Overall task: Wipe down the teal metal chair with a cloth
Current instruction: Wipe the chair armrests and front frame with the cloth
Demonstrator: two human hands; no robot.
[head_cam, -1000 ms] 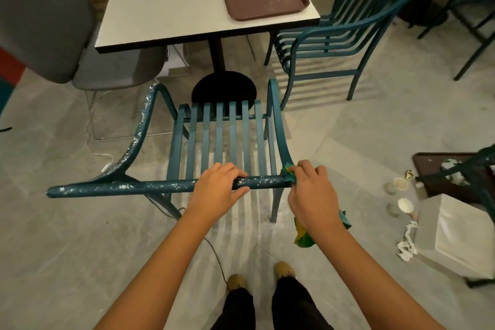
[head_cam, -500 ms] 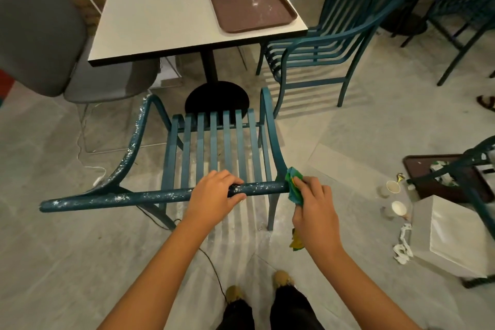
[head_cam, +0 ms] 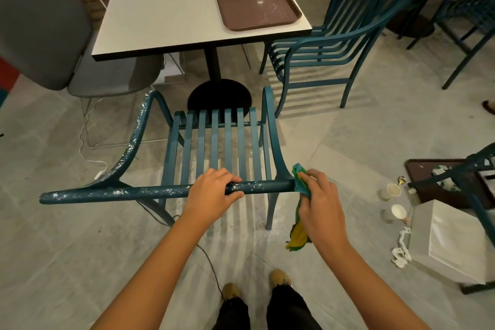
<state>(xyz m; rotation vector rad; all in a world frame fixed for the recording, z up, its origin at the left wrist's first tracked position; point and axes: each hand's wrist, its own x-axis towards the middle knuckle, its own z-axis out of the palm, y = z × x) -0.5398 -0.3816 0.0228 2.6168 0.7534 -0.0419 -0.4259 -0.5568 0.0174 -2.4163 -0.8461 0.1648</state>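
Note:
The teal metal chair stands right in front of me, its slatted seat facing the table. White specks cover its top back rail and left armrest. My left hand is wrapped around the middle of that rail. My right hand holds a green and yellow cloth pressed against the rail's right end, where the right armrest joins. The cloth's loose tail hangs below my right hand.
A white table with a brown tray stands beyond the chair. A grey chair is at the left, another teal chair at the right. Paper cups, a white bin and litter lie on the floor right.
My right hand has slid the cloth rightward along the top rail to its end. My left hand keeps its grip on the rail. The view has pulled back slightly.

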